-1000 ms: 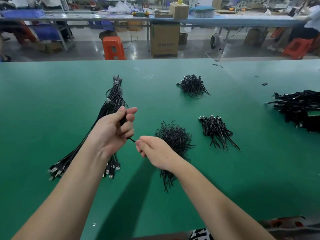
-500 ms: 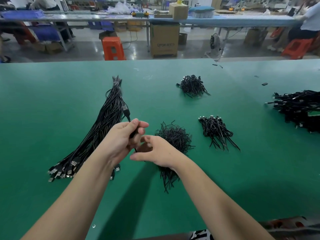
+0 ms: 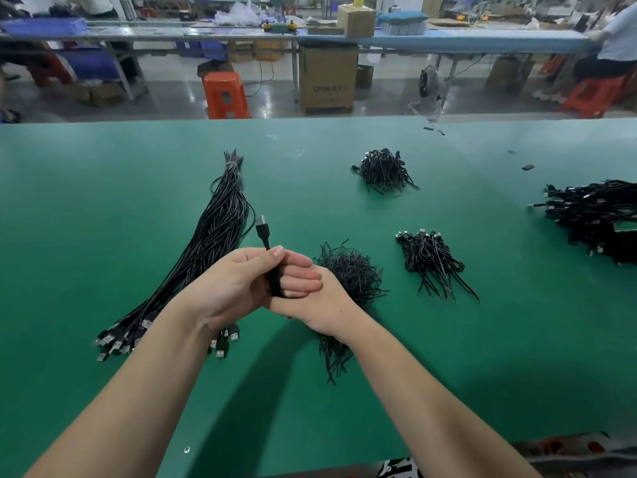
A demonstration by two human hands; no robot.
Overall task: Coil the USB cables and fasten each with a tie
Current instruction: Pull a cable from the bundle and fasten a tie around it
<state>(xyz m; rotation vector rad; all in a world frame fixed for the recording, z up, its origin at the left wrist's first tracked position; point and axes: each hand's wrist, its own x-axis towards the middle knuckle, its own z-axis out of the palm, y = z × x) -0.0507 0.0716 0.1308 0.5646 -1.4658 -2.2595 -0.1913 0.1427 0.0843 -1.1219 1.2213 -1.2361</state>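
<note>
The table [image 3: 103, 201] is green. The USB cables [image 3: 217, 236] and ties [image 3: 355, 281] are black. The stool [image 3: 225, 94] is orange; the box [image 3: 327, 81] is brown.

Your left hand [image 3: 238, 284] pinches a black USB cable [image 3: 272, 270] looped round the fingers of your right hand [image 3: 310, 298], plug end up (pointing far). On the green table [image 3: 103, 201], uncoiled cables [image 3: 210, 243] lie left; ties [image 3: 351, 281] sit just right.

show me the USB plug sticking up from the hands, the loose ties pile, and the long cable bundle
USB plug [image 3: 261, 225], head view: on its black housing.
loose ties pile [image 3: 355, 276], head view: tangled middle.
long cable bundle [image 3: 220, 232], head view: mid-length strands.
</note>
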